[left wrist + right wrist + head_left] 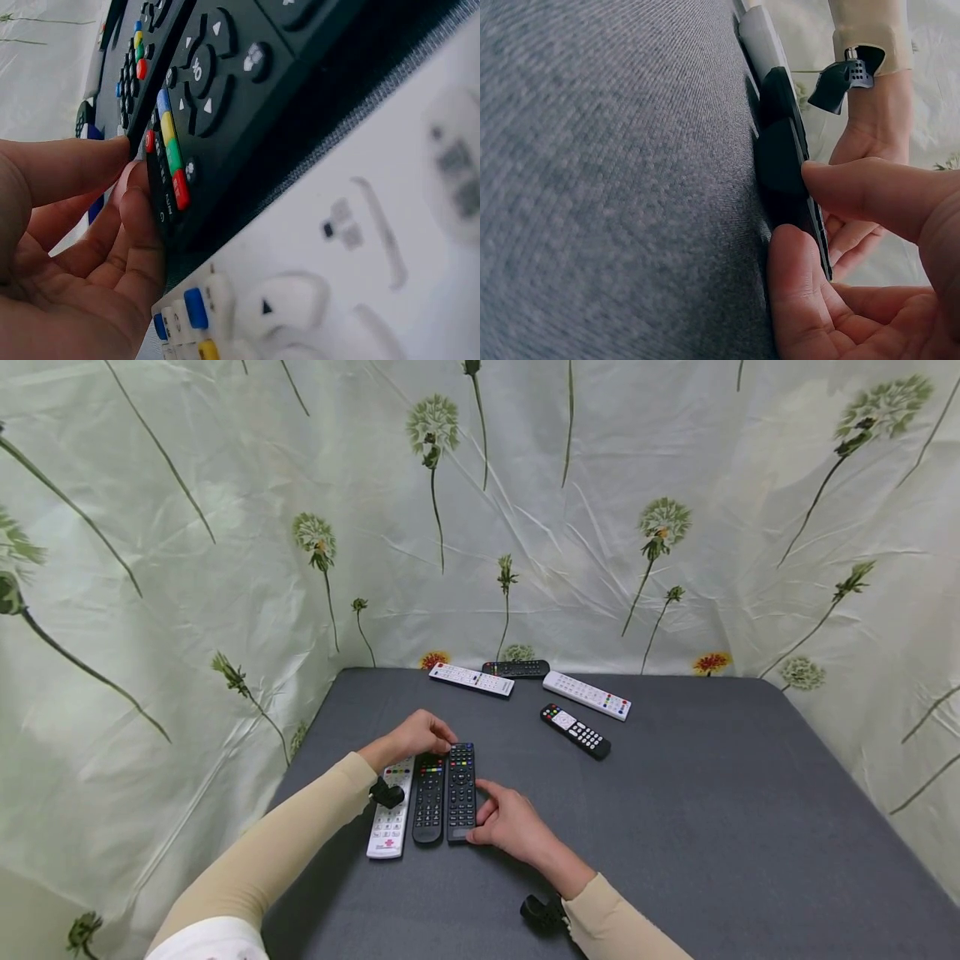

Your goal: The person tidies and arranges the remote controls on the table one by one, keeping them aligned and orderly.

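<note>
Seven remote controls lie on the grey counter (675,793): three in a tight row, four well beyond it. In the row, the black rectangular remote (461,792) lies rightmost, a black rounded remote (429,799) touching its left side, a white remote (391,821) leftmost. The right hand (513,827) pinches the rectangular remote's near end, thumb and fingers curled. The left hand (420,735), fingers curled, touches the far ends of both black remotes.

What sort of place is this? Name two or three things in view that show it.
Probably a staged tabletop set-up, not a lived-in room: a grey cloth-covered table, a creased dandelion-print sheet hung behind and beside it, and nothing but remote controls, like the black remote.
</note>
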`<state>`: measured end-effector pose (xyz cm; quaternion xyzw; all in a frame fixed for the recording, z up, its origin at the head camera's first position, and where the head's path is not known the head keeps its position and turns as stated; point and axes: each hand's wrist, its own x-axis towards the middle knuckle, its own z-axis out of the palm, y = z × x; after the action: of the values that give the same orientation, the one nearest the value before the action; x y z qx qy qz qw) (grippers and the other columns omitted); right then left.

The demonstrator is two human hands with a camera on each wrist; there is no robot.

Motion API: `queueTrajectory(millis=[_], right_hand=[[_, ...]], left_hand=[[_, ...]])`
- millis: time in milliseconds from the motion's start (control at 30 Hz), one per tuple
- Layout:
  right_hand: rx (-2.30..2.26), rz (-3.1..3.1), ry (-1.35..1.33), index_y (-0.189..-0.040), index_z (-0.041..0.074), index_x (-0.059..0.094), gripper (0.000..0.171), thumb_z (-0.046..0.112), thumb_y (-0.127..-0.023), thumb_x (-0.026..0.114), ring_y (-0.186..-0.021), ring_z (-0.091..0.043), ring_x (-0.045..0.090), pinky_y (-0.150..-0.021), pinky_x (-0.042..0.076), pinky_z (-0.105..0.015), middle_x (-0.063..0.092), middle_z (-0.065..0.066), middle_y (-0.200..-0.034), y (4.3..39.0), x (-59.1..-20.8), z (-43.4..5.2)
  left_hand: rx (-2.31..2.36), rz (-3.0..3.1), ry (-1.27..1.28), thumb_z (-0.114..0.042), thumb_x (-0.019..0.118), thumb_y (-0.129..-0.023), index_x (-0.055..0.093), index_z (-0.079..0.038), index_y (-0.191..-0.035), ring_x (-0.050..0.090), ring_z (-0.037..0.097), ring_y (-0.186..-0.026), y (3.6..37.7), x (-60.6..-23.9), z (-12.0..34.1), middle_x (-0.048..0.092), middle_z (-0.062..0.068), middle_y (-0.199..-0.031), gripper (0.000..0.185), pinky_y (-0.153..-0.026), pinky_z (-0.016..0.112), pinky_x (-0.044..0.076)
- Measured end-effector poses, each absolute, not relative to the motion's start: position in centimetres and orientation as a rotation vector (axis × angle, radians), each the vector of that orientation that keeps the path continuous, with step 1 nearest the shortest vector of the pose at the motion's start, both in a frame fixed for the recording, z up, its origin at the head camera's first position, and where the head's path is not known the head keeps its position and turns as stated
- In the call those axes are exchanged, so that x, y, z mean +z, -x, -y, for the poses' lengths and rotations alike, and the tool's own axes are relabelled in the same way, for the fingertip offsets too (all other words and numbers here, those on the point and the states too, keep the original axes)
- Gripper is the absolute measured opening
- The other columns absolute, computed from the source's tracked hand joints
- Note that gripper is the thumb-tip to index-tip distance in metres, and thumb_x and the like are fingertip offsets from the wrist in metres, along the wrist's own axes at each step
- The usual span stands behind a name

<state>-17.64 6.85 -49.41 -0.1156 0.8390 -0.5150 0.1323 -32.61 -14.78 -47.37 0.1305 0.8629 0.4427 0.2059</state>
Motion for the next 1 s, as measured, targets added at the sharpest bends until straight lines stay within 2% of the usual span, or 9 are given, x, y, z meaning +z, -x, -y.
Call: queueTrajectory(millis=[200, 700, 833, 1000], right_hand=[[-1.507, -2.426, 0.345, -0.146, -0.006, 0.046, 0.086, 0.007, -0.072, 0.088, -0.064, -0.011, 0.060, -0.056, 0.047, -0.025, 0.069, -0.002, -0.082, 17.6, -49.5, -6.8], [-1.492, -2.427, 0.342, -0.146, -0.006, 0.045, 0.086, 0.008, -0.072, 0.087, -0.064, -0.012, 0.059, -0.055, 0.047, -0.026, 0.068, 0.000, -0.081, 17.6, -49.3, -6.9], [-1.486, -2.397, 0.339, -0.149, -0.005, 0.042, 0.087, 0.010, -0.075, 0.087, -0.066, -0.013, 0.061, -0.056, 0.050, -0.027, 0.068, -0.001, -0.083, 18.0, -48.9, -7.2], [-1.522, -2.365, 0.313, -0.152, -0.001, 0.039, 0.082, 0.013, -0.084, 0.082, -0.071, -0.022, 0.068, -0.059, 0.055, -0.031, 0.071, -0.003, -0.086, 19.1, -47.4, -8.0]], left_hand=[[1.232, -2.394, -0.352, -0.002, 0.068, -0.092, 0.080, -0.007, -0.103, 0.066, 0.019, -0.088, 32.7, -47.6, 15.0, 0.074, 0.006, -0.102, 0.016, -0.083, 0.038, 0.057], [1.249, -2.384, -0.351, -0.003, 0.069, -0.092, 0.080, -0.006, -0.104, 0.067, 0.019, -0.086, 32.7, -47.7, 15.1, 0.074, 0.006, -0.100, 0.016, -0.080, 0.037, 0.057], [1.251, -2.365, -0.359, -0.004, 0.069, -0.093, 0.079, -0.004, -0.105, 0.068, 0.019, -0.087, 32.9, -47.5, 15.1, 0.074, 0.007, -0.100, 0.015, -0.079, 0.037, 0.058], [1.285, -2.360, -0.343, -0.006, 0.069, -0.095, 0.077, -0.002, -0.107, 0.071, 0.020, -0.087, 33.2, -46.7, 15.0, 0.073, 0.008, -0.103, 0.016, -0.080, 0.037, 0.059]])
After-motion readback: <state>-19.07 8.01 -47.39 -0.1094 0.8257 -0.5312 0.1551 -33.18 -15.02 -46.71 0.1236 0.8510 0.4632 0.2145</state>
